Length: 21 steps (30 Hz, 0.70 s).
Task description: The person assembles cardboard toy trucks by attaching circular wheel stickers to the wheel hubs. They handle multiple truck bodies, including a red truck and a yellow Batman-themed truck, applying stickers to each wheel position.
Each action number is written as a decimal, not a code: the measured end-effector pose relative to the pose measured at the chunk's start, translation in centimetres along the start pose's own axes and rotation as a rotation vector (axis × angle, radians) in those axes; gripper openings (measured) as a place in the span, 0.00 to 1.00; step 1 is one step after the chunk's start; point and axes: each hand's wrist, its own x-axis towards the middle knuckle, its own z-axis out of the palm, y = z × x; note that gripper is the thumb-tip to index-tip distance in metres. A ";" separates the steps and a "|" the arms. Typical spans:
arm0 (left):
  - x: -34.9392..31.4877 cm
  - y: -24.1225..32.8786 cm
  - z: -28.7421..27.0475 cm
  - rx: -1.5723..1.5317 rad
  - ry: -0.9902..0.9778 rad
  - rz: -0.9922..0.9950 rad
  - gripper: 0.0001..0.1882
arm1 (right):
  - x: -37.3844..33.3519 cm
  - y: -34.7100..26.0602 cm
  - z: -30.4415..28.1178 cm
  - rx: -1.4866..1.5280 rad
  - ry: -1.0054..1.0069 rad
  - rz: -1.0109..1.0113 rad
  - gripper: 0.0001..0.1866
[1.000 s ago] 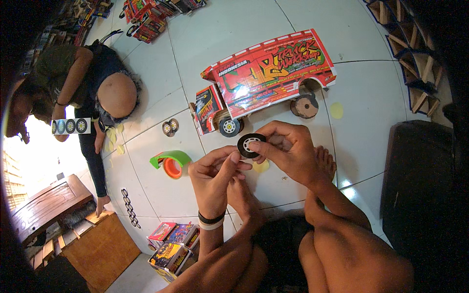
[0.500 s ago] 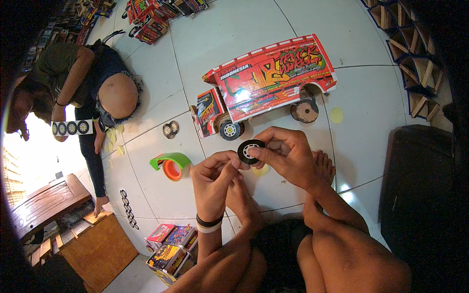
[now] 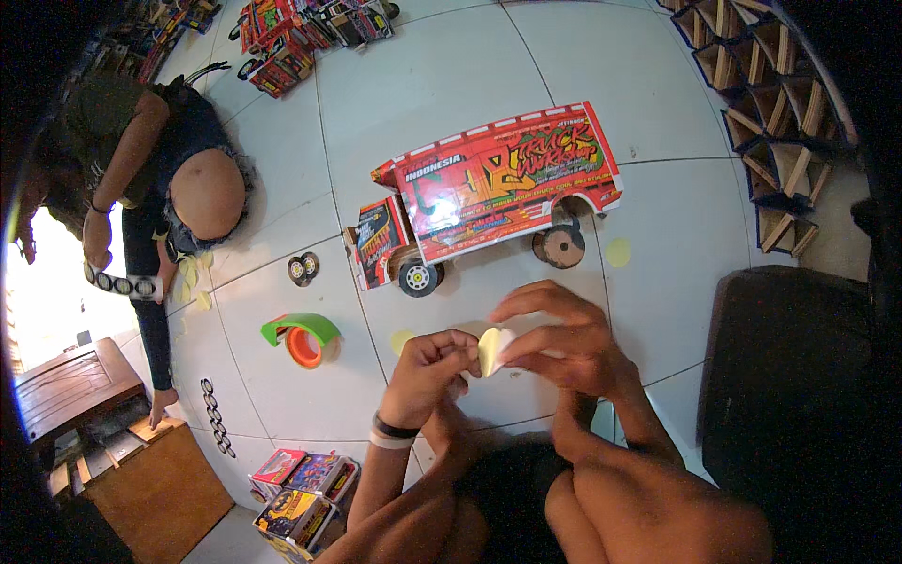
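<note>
Over the near floor tiles (image 3: 272, 395), the left hand (image 3: 429, 373) pinches a curled pale-yellow paper piece (image 3: 488, 353); the right hand's (image 3: 570, 344) blurred fingers fan out at its right edge, whether gripping I can't tell. Leftward sits a green-and-orange tape dispenser (image 3: 308, 329); farther, a red toy truck (image 3: 503, 188).

We see a red truck (image 3: 507, 188) patterned with yellow, green and black lettering, white dashes lining its top edge. Its front wheel (image 3: 418, 277) is black with a pale hub; its rear wheel (image 3: 564, 248) is brown, edged in black. The dispenser (image 3: 322, 326) is green, its ring (image 3: 289, 346) orange. We find the paper (image 3: 489, 352) pale yellow, the floor (image 3: 451, 66) whitish with dark grid lines, our wristbands (image 3: 396, 427) black and white, the board (image 3: 155, 498) plain brown.
</note>
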 end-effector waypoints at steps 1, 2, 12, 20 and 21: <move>0.6 -0.6 0.4 0.288 0.081 0.064 0.09 | -0.5 0.2 -0.8 0.039 0.026 0.083 0.08; 0.9 -1.2 1.0 0.704 0.220 0.209 0.09 | -0.8 0.4 -1.6 0.108 0.194 0.104 0.08; 8.5 1.4 7.4 0.224 0.206 0.497 0.19 | -1.2 1.3 -5.0 0.087 0.687 0.624 0.13; 11.0 1.9 9.9 -0.245 0.087 0.340 0.20 | 0.6 3.3 -4.6 -0.001 0.684 0.625 0.13; 11.0 1.9 9.7 -0.281 0.078 0.294 0.21 | 0.7 3.6 -4.5 -0.057 0.683 0.678 0.13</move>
